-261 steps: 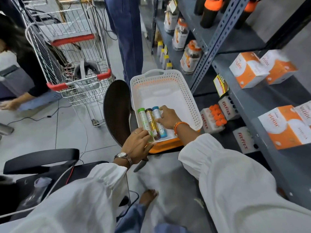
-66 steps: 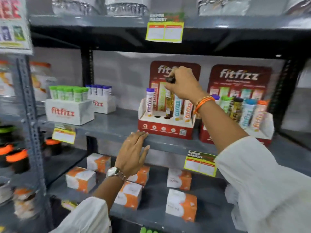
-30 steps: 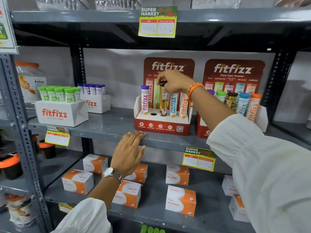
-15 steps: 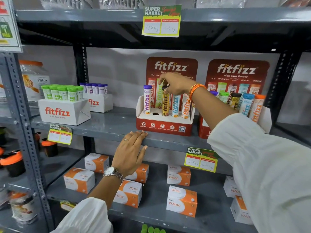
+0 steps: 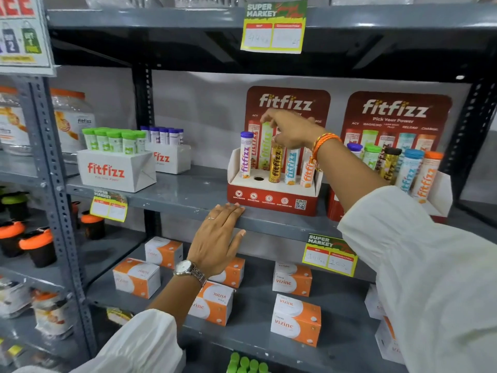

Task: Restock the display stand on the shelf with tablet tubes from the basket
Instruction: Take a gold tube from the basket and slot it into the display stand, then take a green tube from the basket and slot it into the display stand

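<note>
Nearest, the left hand [image 5: 215, 242] lies flat and open on the front edge of the shelf [image 5: 188, 195], holding nothing. Beyond it stands the display stand [image 5: 273, 199], with one socket [image 5: 258, 178] empty between the purple tube [image 5: 245, 154] and the gold tube [image 5: 276, 164]. The right hand [image 5: 291, 129] hovers over the gold tube, fingers loosely spread; whether they touch its cap cannot be determined. Risk: an unseated tube may lean, and a withdrawing wrist could knock the neighbouring blue tube [image 5: 291, 165]. The basket is out of view.
</note>
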{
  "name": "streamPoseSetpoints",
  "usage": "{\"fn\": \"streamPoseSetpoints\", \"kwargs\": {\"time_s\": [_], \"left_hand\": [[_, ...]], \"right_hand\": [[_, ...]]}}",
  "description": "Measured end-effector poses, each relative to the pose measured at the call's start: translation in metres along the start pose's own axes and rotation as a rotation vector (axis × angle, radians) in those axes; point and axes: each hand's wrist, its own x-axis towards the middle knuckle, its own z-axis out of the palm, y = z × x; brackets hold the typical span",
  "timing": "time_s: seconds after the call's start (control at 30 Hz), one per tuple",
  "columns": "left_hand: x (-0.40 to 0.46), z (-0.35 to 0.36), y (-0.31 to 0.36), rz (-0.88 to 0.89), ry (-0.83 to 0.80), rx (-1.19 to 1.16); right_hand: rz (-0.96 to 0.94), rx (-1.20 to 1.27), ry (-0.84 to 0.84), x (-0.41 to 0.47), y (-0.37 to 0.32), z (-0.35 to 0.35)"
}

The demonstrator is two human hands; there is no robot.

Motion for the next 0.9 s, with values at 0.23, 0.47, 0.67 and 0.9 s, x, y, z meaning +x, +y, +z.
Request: {"fn": "streamPoseSetpoints", "kwargs": {"time_s": [0.23, 0.47, 0.67, 0.9], "left_hand": [[-0.079, -0.019, -0.02, -0.059, 0.1, 0.04], [-0.254, -0.036, -0.054, -0.427, 0.039, 0.143], [-0.402, -0.041, -0.038, -0.772, -0.117, 0.242], [-0.493, -0.035, -0.006, -0.905, -0.306, 0.221]], "right_hand": [[-0.273, 0.275, 0.226, -0.021, -0.055, 0.022], [-0.603, 0.452, 0.077, -0.072, -0.174, 0.133], [-0.788, 0.455, -0.392, -0.137, -0.291, 0.275], [-0.936, 0.409, -0.992, -0.24, -0.38, 0.418]]}}
